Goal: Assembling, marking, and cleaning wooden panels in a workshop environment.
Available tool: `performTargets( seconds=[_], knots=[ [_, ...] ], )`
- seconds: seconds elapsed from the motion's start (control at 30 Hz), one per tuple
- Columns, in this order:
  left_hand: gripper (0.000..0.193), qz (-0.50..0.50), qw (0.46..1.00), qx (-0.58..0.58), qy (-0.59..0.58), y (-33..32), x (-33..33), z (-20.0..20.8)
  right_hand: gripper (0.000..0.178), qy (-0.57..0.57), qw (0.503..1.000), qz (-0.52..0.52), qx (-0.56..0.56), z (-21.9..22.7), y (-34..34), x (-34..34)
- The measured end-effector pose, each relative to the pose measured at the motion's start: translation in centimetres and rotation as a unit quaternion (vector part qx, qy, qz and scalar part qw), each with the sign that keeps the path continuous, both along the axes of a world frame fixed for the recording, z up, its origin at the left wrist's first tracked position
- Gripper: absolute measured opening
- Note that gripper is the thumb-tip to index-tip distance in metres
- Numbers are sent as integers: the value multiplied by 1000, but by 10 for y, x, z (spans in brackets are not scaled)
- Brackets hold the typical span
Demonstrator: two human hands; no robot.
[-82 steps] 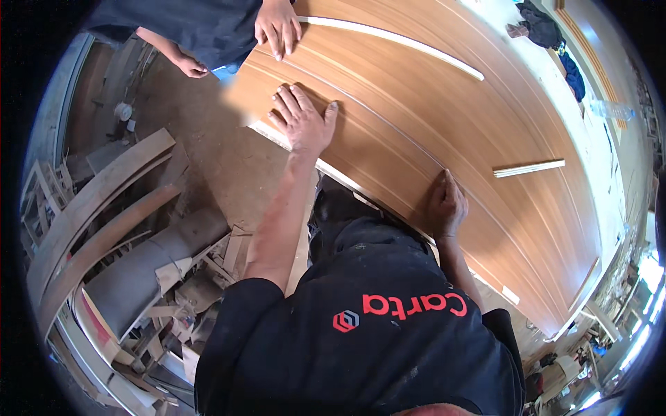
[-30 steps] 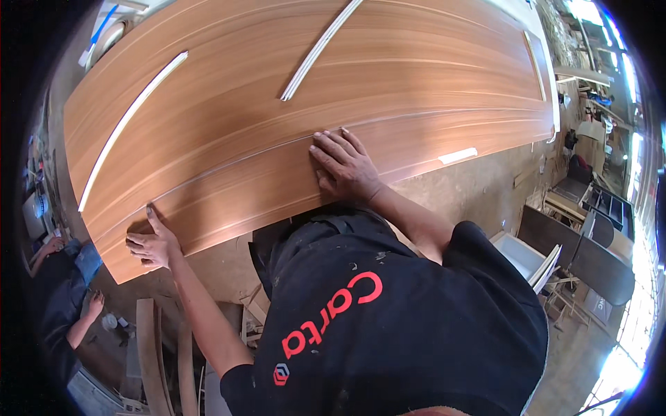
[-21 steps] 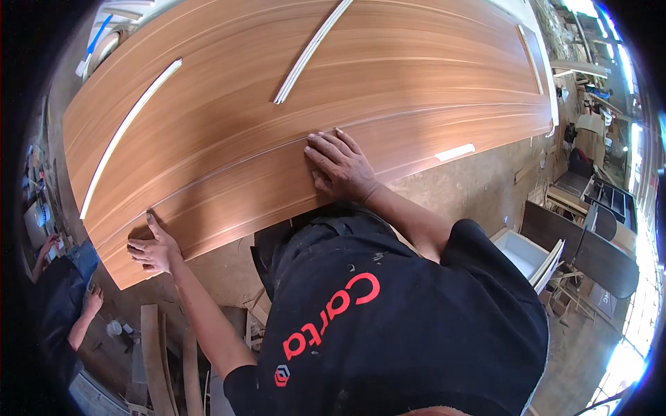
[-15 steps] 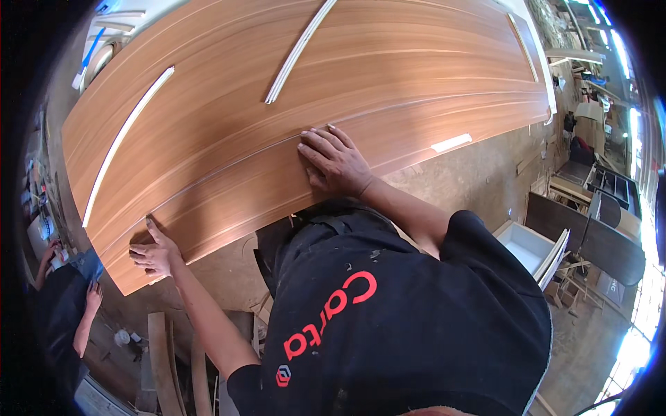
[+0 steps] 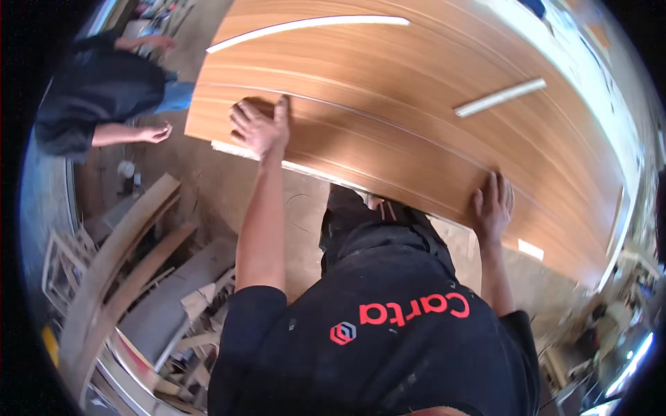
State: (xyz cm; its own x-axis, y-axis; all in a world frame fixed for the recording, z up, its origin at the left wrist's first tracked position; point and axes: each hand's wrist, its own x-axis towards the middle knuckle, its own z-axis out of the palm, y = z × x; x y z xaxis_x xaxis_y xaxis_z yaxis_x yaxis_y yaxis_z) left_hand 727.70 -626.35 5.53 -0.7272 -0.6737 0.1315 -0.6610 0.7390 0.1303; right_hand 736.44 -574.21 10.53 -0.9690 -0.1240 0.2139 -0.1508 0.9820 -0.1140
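Where the wood-grain panel lies flat before the person, its near edge runs just in front of the dark-clad waist. One thin pale line runs along its length, nearer the near edge than the far one. Left hand: palm down near the panel's left end, thumb spread from loosely bent fingers, thumb tip at the line; nothing enclosed. Right hand: over the near edge further right, fingers extended, fingertips close to the line, thumb apart; nothing grasped. Lying on the panel: a long white strip toward the far left and a shorter strip right of centre, well apart. Small white patch at the near edge, right of the right hand. Pale surface beyond the far edge; panel's full support not visible. Left: co-worker in dark top, beside the panel's end. Lower left: curved wooden pieces above the brown floor.
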Motion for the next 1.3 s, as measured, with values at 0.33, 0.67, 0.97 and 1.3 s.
performTargets(
  seconds=[0.33,0.67,0.97,1.3],
  knots=[
    [110,8,997,62,35,5,3,11,59,-12,1000,12,-10,-27,21,10],
    [107,16,999,17,32,6,3,6,58,-5,1000,20,-9,-22,14,9],
    [104,18,998,-14,53,6,1,18,56,-7,999,27,-31,-25,13,7],
    [88,-66,995,-61,48,7,4,0,58,53,998,-21,-27,-3,14,-4]
  ],
)
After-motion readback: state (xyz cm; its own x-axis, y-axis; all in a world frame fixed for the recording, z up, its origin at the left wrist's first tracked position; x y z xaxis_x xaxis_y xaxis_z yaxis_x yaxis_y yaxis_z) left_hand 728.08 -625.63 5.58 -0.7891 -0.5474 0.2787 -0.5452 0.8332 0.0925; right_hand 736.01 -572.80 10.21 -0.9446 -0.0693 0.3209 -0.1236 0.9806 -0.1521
